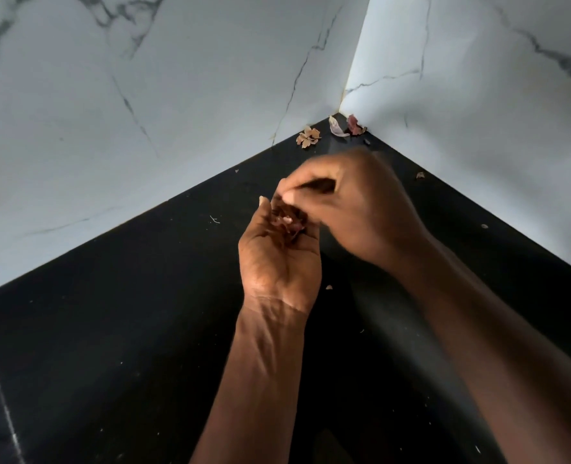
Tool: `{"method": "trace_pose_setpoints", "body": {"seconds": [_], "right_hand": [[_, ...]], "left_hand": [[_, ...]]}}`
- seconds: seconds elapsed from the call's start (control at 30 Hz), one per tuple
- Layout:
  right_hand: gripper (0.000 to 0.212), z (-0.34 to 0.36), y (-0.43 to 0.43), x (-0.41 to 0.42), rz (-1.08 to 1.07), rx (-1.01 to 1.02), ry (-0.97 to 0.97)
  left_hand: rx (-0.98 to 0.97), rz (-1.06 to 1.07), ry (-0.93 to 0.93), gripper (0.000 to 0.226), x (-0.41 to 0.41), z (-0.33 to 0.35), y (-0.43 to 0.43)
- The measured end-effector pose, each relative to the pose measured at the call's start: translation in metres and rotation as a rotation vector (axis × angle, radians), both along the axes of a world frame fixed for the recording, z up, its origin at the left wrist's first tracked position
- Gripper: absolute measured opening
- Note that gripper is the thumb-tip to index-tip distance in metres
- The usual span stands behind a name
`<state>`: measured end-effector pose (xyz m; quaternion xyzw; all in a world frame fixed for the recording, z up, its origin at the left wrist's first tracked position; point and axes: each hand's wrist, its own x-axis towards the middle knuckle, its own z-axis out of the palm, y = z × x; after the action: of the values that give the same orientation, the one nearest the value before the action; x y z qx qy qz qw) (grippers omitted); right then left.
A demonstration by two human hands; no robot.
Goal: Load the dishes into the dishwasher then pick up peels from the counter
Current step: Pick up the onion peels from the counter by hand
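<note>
Peels point(289, 224) sit in the cupped left hand point(279, 259), fingers curled round them. Right hand point(354, 202) hovers above, fingertips pinched and blurred; I cannot tell what they hold. 3 loose peels point(308, 137) lie in the counter's point(110, 329) far corner.

No text, label, brand, number or sign can be read anywhere in the view (only grey veins are seen on the marble walls point(210, 78), and only dry peels point(308, 136) and small crumbs on the black table point(110, 329)).
</note>
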<state>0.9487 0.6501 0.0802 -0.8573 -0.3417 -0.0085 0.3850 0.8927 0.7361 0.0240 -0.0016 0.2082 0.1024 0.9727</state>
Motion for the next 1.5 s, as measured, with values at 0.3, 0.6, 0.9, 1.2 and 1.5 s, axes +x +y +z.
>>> {"method": "trace_pose_setpoints", "body": {"seconds": [0.3, 0.6, 0.9, 1.2, 1.5], "right_hand": [[0.028, -0.054, 0.017, 0.159, -0.347, -0.437, -0.202], [0.013, -0.022, -0.008, 0.064, -0.344, 0.014, -0.170], [0.010, -0.011, -0.004, 0.027, -0.135, 0.129, -0.031], [0.024, -0.062, 0.035, 0.153, -0.177, -0.391, -0.242], [0.018, -0.052, 0.001, 0.153, -0.415, -0.298, -0.157]], "left_hand": [[-0.113, 0.034, -0.012, 0.033, 0.001, 0.003, 0.002], [0.011, 0.011, 0.006, 0.038, 0.003, -0.003, 0.004], [-0.028, -0.018, 0.001, 0.035, 0.001, 0.000, 0.007], [-0.005, -0.015, 0.007, 0.036, 0.002, 0.003, 0.002], [0.010, -0.009, 0.010, 0.035, 0.001, 0.005, 0.002]]}}
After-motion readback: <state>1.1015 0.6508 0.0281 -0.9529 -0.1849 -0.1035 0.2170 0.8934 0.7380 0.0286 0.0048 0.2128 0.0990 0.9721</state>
